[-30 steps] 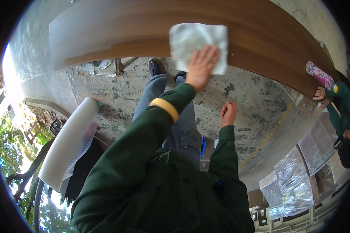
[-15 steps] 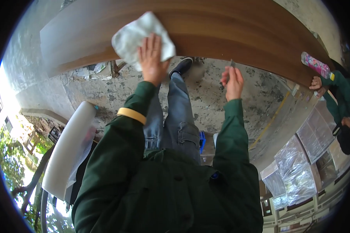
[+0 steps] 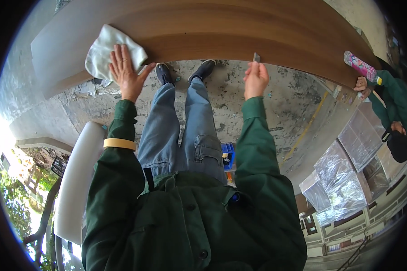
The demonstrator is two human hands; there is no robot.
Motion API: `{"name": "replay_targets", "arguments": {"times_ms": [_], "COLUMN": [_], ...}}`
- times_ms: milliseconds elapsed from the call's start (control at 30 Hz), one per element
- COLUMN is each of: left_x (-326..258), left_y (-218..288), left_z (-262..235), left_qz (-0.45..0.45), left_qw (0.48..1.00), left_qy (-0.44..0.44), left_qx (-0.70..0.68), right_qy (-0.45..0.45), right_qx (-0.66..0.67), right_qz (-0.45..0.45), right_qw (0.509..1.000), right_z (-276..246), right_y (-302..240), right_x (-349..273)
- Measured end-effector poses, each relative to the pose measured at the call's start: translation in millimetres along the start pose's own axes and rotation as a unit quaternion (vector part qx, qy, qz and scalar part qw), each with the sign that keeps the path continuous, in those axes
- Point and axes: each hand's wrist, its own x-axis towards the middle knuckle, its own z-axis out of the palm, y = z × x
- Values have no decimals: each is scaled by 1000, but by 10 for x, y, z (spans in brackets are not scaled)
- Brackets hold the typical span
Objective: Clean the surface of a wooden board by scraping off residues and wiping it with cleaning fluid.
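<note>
White cloth (image 3: 100,55) has been slid nearer the wood-grain panel's (image 3: 239,38) left end, left hand (image 3: 127,77) splayed; a blade (image 3: 256,57), seemingly, is pinched by the right hand (image 3: 256,80).

Left hand (image 3: 126,76) and white cloth (image 3: 107,43) slid leftward; right hand (image 3: 256,80) neared the brown board (image 3: 239,25).

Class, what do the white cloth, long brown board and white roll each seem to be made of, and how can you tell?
White cloth: soft, matte fabric, judging by its folds and limp edges.
Brown board: wood or wood-look laminate, satin; grain-like streaks run along it and light glares at one end.
White roll: perhaps plastic or foam sheeting, semi-matte, from its smooth, pale surface.
</note>
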Motion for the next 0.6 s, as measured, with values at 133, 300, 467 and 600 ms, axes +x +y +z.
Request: {"name": "replay_targets", "arguments": {"times_ms": [133,300,467,600], "left_x": [-7,-41,-58,-50], "left_y": [-283,-732,-1283,-1202], "left_z": [-110,-241,-433,-453], "left_qz": [-16,-26,-71,-66], "left_qw": [1000,999,996,995], "left_qy": [-4,-29,-10,-38], "left_qx": [15,27,45,69], "right_qy": [8,-14,-28,18], "right_qx": [-64,-151,26,42], "right_qz": [-60,-97,14,11], "right_qw": [996,984,999,999], "right_z": [314,588,-84,-484], "right_y": [126,216,151,126], "right_x": [-262,-566,-234,36]}}
